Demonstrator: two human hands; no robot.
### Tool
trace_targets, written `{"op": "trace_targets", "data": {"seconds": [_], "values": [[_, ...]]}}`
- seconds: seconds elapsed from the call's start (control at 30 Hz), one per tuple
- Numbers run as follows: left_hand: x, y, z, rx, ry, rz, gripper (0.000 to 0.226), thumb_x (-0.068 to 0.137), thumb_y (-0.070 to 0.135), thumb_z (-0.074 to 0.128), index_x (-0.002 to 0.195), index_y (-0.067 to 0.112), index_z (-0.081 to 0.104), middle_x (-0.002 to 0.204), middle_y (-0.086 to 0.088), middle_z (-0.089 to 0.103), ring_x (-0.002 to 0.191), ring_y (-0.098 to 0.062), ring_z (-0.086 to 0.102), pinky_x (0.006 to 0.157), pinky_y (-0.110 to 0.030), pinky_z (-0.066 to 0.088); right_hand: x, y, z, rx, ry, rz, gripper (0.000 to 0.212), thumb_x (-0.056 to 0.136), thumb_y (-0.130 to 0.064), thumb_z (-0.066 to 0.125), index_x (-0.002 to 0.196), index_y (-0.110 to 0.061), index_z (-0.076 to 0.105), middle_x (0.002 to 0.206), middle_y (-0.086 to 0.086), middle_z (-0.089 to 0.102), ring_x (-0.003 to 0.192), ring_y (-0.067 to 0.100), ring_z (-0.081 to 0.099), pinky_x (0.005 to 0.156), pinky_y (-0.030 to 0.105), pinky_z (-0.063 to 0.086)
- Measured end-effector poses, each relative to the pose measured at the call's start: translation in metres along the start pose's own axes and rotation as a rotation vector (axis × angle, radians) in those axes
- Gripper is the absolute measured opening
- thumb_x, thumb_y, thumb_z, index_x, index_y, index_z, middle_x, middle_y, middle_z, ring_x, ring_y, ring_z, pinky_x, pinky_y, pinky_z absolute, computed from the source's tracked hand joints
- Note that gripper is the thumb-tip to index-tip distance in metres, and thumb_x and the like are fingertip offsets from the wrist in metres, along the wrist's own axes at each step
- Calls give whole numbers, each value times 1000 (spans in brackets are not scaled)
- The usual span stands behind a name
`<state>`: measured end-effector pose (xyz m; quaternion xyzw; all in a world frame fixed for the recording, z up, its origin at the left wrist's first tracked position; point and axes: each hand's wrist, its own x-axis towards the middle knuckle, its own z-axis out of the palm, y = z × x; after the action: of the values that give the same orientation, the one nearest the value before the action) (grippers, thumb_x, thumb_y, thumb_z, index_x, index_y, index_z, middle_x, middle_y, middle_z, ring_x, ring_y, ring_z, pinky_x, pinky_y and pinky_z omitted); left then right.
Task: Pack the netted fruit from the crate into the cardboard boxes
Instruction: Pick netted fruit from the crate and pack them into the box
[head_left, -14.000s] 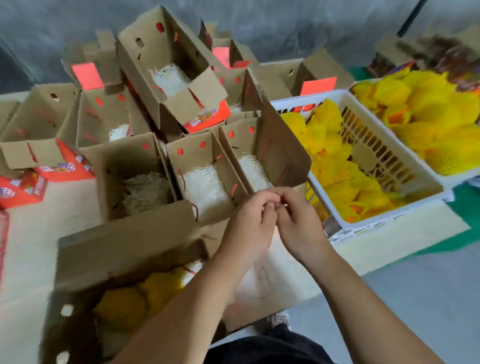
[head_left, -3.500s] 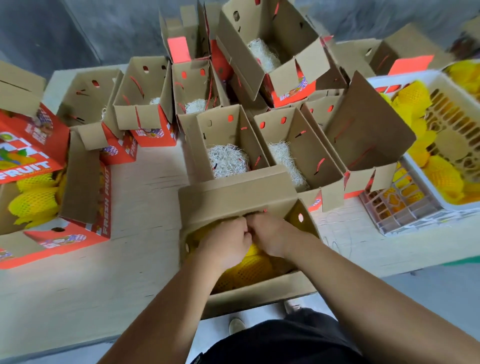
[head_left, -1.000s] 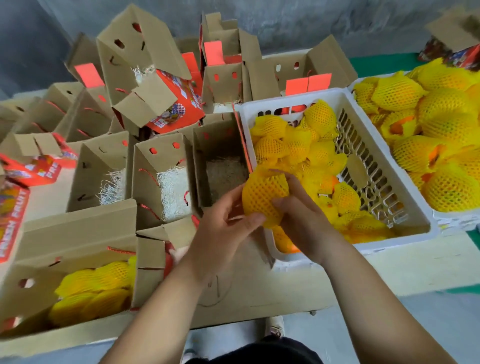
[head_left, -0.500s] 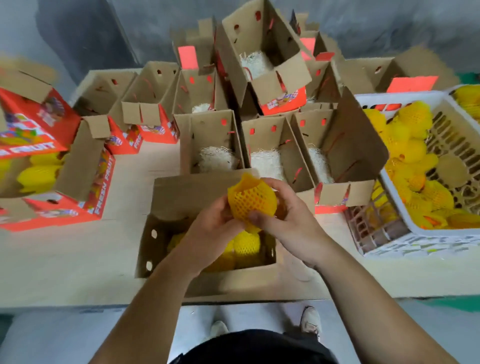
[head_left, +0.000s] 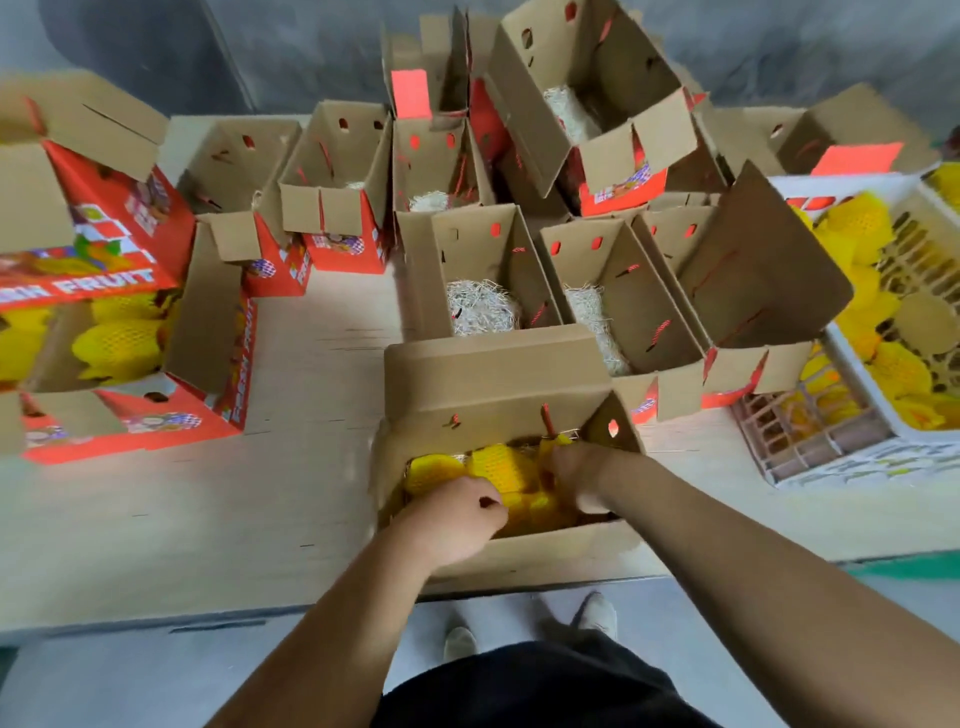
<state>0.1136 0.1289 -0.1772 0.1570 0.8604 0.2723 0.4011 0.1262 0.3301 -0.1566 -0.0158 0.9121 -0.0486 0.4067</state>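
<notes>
Two bare hands are down inside the open brown cardboard box (head_left: 498, 384) at the near edge of the pale wooden bench (head_left: 182, 519), settling yellow foam-netted fruit (head_left: 501, 465) into it. The left hand (head_left: 457, 512) is curled into a loose fist over the fruit at the near wall of the box; whether its grip closes on a net or merely presses cannot be told. The right hand (head_left: 579, 473) reaches in at the right end, fingers bent down among the fruit, and its hold is likewise hidden. Several pieces already lie in this box, touching one another. More netted fruit waits in the white slotted plastic crate (head_left: 831, 457) at the right edge of the bench, and a red printed box (head_left: 130, 415) at the left edge also holds some. Behind, toward the far edge, stand empty cardboard boxes lined with pale shredded straw (head_left: 480, 306). I judge the fruit moderately heavy for one hand, firm beneath a soft, springy foam sleeve that gives good friction and cushions bruising; still, it looks easy to bruise if squeezed or dropped. Best taken around the belly with the whole palm, not by the loose net ends, which could stretch or slip off.
</notes>
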Motion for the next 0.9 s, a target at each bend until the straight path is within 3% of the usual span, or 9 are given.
{"op": "trace_targets", "data": {"seconds": [0.13,0.27,0.33,0.5,0.57,0.67,0.73,0.83,0.9], "values": [[6,-1,3,45,4,5,38,86,50,46,99,26,71,102,-5,73,95,-27,67,87,-44,56,23,-16,14,6,-105,14,20,101,0,54,118,-10,53,96,7,59,91,28,58,66,23,41],[8,0,2,52,9,-18,44,82,53,44,101,22,70,103,-8,73,94,-30,68,86,-52,56,28,-25,5,-61,-193,51,36,99,-2,56,135,-3,57,120,11,63,101,26,59,81,32,47],[10,0,1,45,15,-23,42,83,54,45,100,25,70,99,-6,73,91,-27,68,86,-51,56,23,-24,-1,-106,-201,83,31,100,-9,56,130,-5,62,125,9,65,107,26,61,83,33,48],[8,4,4,85,-13,-45,44,86,55,44,111,29,70,106,-1,72,95,-23,66,89,-48,58,20,-19,10,-190,-322,69,27,103,-8,51,127,0,61,101,10,58,95,26,54,84,36,47],[8,4,4,92,-13,-51,45,88,54,44,114,27,69,109,-1,72,97,-23,66,91,-47,58,19,-17,5,-176,-278,82,30,105,-15,50,130,-2,61,106,11,56,97,26,53,84,35,43],[11,6,2,120,24,-30,43,93,51,47,128,33,65,122,6,69,111,-22,64,97,-40,55,14,-20,-5,-153,-271,93,33,105,-22,52,129,-4,64,124,13,63,109,30,58,99,39,48],[15,9,3,162,97,16,42,97,46,49,136,33,61,133,9,66,121,-20,62,102,-39,52,16,-18,-3,-72,-288,99,25,102,-17,55,119,-4,66,115,13,64,101,30,60,103,44,51],[23,30,10,104,176,131,29,101,32,52,129,32,61,129,10,68,120,-16,63,102,-40,52,4,-10,4,186,-107,49,23,100,-17,51,117,-8,64,105,7,65,98,24,63,88,35,55],[29,55,16,12,243,207,17,100,25,54,115,31,56,111,9,70,103,-15,65,94,-41,54,-14,2,6,431,110,-25,28,98,-13,48,121,-15,62,98,1,64,94,22,61,77,27,49]]}}
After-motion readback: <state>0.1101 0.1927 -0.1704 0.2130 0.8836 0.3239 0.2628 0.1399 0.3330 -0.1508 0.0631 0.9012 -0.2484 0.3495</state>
